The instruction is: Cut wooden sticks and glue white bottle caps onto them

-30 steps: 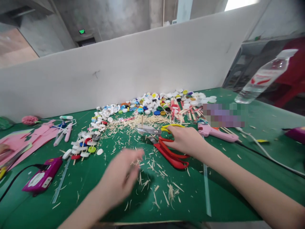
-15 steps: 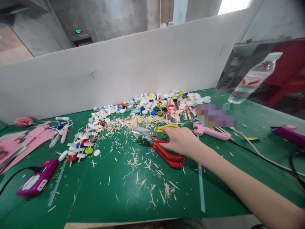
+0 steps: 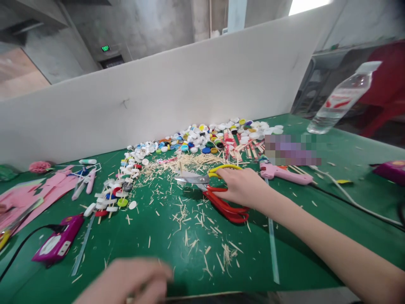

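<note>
My right hand is closed on a pair of scissors with a yellow handle, their blades pointing left. Directly under this hand, a red-handled tool lies on the green table, its head partly covered by the scissors. A short wooden stick stands upright just behind the blades. My left hand is at the bottom edge, smeared by motion, with its fingers looking bent; whether it holds anything cannot be made out.
Bottle caps are heaped along the white partition. Wood shavings litter the green table. A pink glue gun with its cord lies right, near a water bottle. Left are caps on sticks, a purple box and pink paper.
My left hand has come into view from the bottom edge. My right hand keeps the scissors in nearly the same place. The whole view has shifted slightly.
</note>
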Available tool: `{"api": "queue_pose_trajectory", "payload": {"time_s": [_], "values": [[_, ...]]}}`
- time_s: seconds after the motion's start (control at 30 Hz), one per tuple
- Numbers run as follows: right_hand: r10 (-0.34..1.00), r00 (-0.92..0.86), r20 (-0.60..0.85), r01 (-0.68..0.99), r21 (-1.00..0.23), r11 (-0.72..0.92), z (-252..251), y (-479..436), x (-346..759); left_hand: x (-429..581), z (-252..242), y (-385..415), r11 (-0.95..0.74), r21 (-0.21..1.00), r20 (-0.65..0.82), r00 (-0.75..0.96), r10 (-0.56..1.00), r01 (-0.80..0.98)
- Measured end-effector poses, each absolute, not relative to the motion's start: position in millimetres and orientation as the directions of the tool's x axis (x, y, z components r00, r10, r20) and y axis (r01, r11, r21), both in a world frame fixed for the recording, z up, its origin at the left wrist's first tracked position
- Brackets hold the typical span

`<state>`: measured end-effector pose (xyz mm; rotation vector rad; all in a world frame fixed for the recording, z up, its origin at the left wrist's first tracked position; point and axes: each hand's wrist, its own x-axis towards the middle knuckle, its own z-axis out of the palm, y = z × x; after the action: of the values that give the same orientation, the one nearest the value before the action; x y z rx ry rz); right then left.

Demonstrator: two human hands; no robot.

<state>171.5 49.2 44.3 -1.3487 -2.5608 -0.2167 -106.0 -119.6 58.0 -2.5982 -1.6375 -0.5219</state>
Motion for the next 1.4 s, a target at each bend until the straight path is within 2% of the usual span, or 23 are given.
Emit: {"api": "queue_pose_trajectory", "payload": {"time_s": [0.07,0.1,0.17,0.27,0.57,0.67,0.73,0.8,0.87,0.93,1.0,1.07,1.1,1.23,1.4], "values": [[0.774,-0.567,0.281,0.810,0.021,0.586,44.4,48.9,172.0,-104.7,63.7,-72.7,-0.394,0.136,0.364,0.324,0.873,0.909],[0.768,-0.575,0.282,0.804,0.022,0.595,44.5,49.0,172.3,-101.4,63.6,-48.5,-0.367,0.074,0.460,0.294,0.838,0.927],[0.763,-0.582,0.283,0.797,0.014,0.603,44.5,49.5,173.1,-92.0,59.0,-6.6,-0.414,-0.053,0.531,0.377,0.759,0.909],[0.758,-0.590,0.279,0.787,-0.008,0.616,44.7,49.7,174.1,-79.8,48.0,26.8,-0.487,-0.157,0.546,0.486,0.682,0.859],[0.691,-0.653,0.309,0.711,-0.064,0.700,43.6,33.1,163.2,-76.6,39.3,22.4,-0.462,-0.363,0.739,0.552,0.385,0.809],[0.706,-0.643,0.297,0.727,-0.053,0.685,38.6,31.4,157.3,-74.1,40.7,22.9,-0.407,-0.438,0.732,0.581,0.357,0.802],[0.715,-0.634,0.294,0.740,-0.035,0.671,35.4,32.8,154.9,-73.2,40.2,24.2,-0.394,-0.438,0.725,0.577,0.377,0.808],[0.721,-0.627,0.296,0.750,-0.021,0.661,33.1,35.2,154.5,-74.8,37.8,26.5,-0.405,-0.384,0.730,0.541,0.417,0.830],[0.735,-0.613,0.290,0.766,-0.013,0.643,32.1,38.0,156.2,-79.4,33.4,29.6,-0.443,-0.273,0.750,0.477,0.458,0.854],[0.759,-0.589,0.277,0.787,-0.020,0.617,32.5,41.0,159.2,-85.4,27.8,32.6,-0.484,-0.074,0.766,0.361,0.532,0.872],[0.784,-0.560,0.270,0.805,-0.048,0.592,34.2,43.6,161.9,-89.5,22.6,34.9,-0.484,0.183,0.726,0.214,0.654,0.855],[0.806,-0.528,0.265,0.819,-0.090,0.566,36.7,45.3,163.6,-89.6,19.3,36.1,-0.429,0.400,0.607,0.118,0.786,0.810],[0.819,-0.513,0.257,0.826,-0.113,0.553,38.0,45.7,163.9,-88.0,18.7,36.1,-0.400,0.470,0.537,0.105,0.837,0.787],[0.862,-0.469,0.190,0.842,-0.199,0.502,39.4,45.6,163.1,-77.2,21.0,33.6,-0.329,0.588,0.357,0.128,0.925,0.739],[0.865,-0.470,0.175,0.829,-0.250,0.501,34.1,44.0,161.4,-70.0,24.7,27.1,-0.314,0.631,0.313,0.137,0.940,0.710]]}}
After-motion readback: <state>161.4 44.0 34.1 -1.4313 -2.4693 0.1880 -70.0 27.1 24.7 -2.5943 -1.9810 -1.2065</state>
